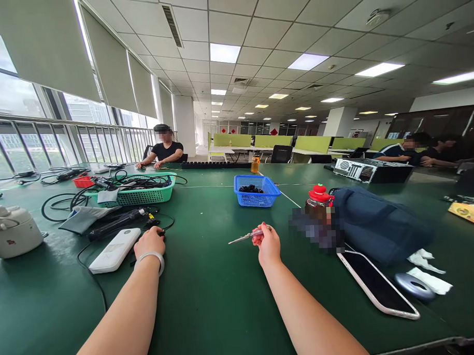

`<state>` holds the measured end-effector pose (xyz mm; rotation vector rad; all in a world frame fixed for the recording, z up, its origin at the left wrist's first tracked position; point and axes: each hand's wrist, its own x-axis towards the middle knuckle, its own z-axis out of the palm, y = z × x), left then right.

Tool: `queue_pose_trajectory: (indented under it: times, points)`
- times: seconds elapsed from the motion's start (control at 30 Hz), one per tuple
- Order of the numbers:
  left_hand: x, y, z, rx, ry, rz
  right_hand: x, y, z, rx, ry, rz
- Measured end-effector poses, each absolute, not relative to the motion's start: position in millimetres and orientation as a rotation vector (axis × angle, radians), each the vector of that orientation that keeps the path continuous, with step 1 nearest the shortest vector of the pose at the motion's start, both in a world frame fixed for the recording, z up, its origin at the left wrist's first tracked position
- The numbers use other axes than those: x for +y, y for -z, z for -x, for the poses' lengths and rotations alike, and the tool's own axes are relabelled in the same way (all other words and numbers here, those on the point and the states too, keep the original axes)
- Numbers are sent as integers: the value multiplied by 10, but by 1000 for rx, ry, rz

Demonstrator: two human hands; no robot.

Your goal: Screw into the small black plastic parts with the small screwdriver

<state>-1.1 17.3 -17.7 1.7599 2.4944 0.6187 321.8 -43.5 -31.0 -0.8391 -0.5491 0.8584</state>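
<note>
A: What is the right hand (268, 243) doing?
B: Its fingers are closed around the handle of a slim screwdriver (243, 238), held above the table (210, 302) with the metal shaft pointing left.

A: And the left hand (149, 243)?
B: Low at the table, fingers bent, just right of a white power bank (115, 250). Something dark shows at the fingertips, but I cannot tell whether it is gripped. A pale bracelet (161, 264) circles the wrist.

A: What lies beyond the hands?
B: Past the screwdriver, on the far side, a blue basket (257, 199) holds small black pieces (250, 189). Far left, a green basket (144, 196) is heaped with dark cables (144, 181).

A: And on the right?
B: A dark blue bag (378, 224), with a red-lidded jar (319, 195) beside its left end. Nearer, a phone (375, 281) lies flat, and a round bluish object (415, 287) is just right of it. A computer case (369, 170) lies behind the bag.

A: Anyone else?
B: One person (168, 149) sits at the far left edge with forearms on the table; more people (401, 150) are at the far right.
</note>
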Motion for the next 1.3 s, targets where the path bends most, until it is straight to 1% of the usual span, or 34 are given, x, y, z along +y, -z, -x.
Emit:
queue_pose_trajectory:
  times: [0.17, 0.33, 0.53, 0.73, 0.83, 1.1, 1.3]
  points:
    - [182, 215, 21, 2540, -683, -1740, -437, 302, -3216, -540, -844, 848]
    - [179, 253, 31, 2525, -610, -1794, -442, 289, -3221, -520, -819, 849]
    - [201, 228, 24, 2492, -667, -1709, -444, 291, -3214, -520, -828, 845]
    - [208, 169, 82, 2465, -965, -1586, -448, 280, -3222, -534, -831, 853]
    - [210, 149, 99, 2412, -1027, -1607, -446, 279, -3221, -537, -830, 857]
    - [212, 155, 3, 2465, -834, -1685, -459, 277, -3206, -542, -840, 855]
    - [97, 70, -72, 2515, -886, -1739, -483, 265, -3203, -542, -845, 859]
